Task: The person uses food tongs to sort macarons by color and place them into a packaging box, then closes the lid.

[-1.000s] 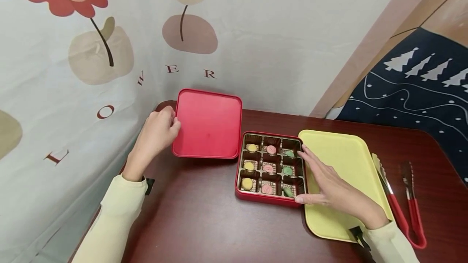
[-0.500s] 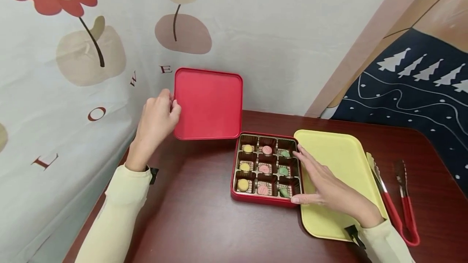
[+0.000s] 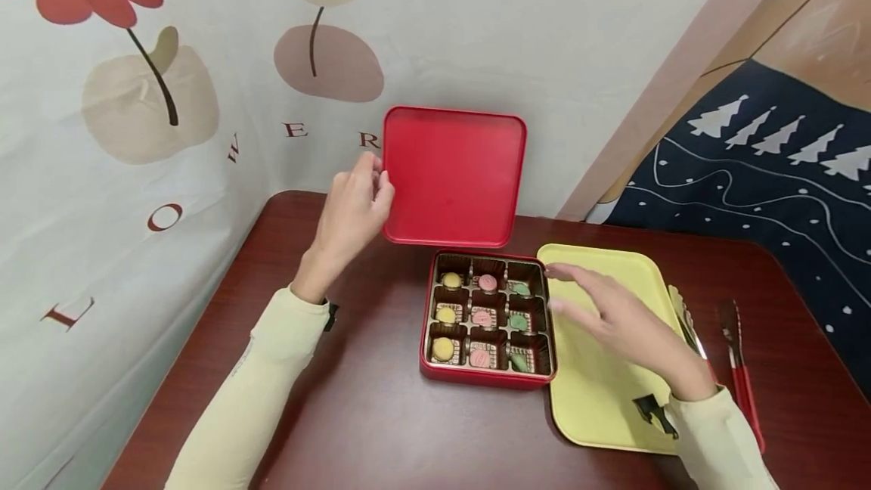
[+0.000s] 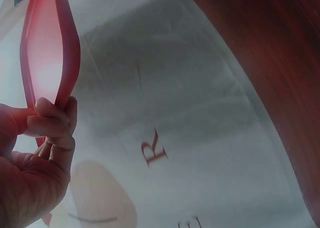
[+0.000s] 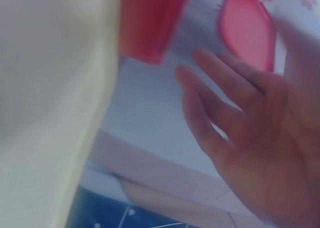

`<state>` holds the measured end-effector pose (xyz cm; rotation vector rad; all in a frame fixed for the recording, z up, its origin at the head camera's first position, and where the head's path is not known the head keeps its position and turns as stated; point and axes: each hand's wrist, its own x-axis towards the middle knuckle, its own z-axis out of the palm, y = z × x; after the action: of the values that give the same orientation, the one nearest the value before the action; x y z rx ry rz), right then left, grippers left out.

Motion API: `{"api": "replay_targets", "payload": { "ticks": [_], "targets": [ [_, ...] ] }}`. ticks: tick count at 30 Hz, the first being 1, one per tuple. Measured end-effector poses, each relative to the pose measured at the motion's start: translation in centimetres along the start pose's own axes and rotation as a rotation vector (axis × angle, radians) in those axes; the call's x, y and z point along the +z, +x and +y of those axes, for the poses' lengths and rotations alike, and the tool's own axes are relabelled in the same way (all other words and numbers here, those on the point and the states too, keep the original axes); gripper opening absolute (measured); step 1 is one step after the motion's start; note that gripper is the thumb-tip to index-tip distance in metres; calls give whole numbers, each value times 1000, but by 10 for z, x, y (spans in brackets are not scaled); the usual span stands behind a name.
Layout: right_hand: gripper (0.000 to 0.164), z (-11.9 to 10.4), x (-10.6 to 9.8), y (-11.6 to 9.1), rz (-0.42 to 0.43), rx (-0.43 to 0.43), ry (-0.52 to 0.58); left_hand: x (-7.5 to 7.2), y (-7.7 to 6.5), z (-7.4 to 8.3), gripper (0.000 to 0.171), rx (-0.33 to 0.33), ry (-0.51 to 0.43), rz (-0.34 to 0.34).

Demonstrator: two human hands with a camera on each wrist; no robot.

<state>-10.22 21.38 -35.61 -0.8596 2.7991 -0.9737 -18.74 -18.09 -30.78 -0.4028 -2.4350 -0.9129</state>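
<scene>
A square red lid is held up on edge, its inner side facing me, behind the box. My left hand pinches its left edge; the left wrist view shows thumb and curled fingers on the lid's rim. The red box sits on the table with a gold-and-brown divided insert. Its compartments hold yellow, pink and green round sweets. Just right of the box, over the yellow tray, hovers my right hand, fingers extended and holding nothing; the right wrist view is blurred.
Tongs with red handles lie right of the tray on the dark wooden table. A white cloth with flower prints hangs behind, and a navy cloth with white trees hangs at the right.
The left hand has raised the lid and carried it right, from beside the box to behind it. My right hand has come away from the box's right edge.
</scene>
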Motion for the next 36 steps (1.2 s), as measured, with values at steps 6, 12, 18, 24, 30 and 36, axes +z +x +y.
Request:
{"api": "replay_targets", "payload": {
  "ticks": [6,12,18,24,30,36],
  "targets": [
    [22,-10,-16,28,278,-43,-37,16,3,3,7,73,-51,17],
    [25,-9,-20,51,259,58,51,33,2,7,7,116,-81,-11],
    [43,-2,-19,66,183,154,99,46,0,7,7,162,-101,4],
    [16,9,-12,72,194,121,68,58,-5,7,10,180,-149,1],
    [15,17,-5,72,257,88,-6,63,-15,3,11,216,-197,-62],
    [3,22,0,66,232,45,-67,57,-27,-3,11,251,-194,-163]
  ]
}}
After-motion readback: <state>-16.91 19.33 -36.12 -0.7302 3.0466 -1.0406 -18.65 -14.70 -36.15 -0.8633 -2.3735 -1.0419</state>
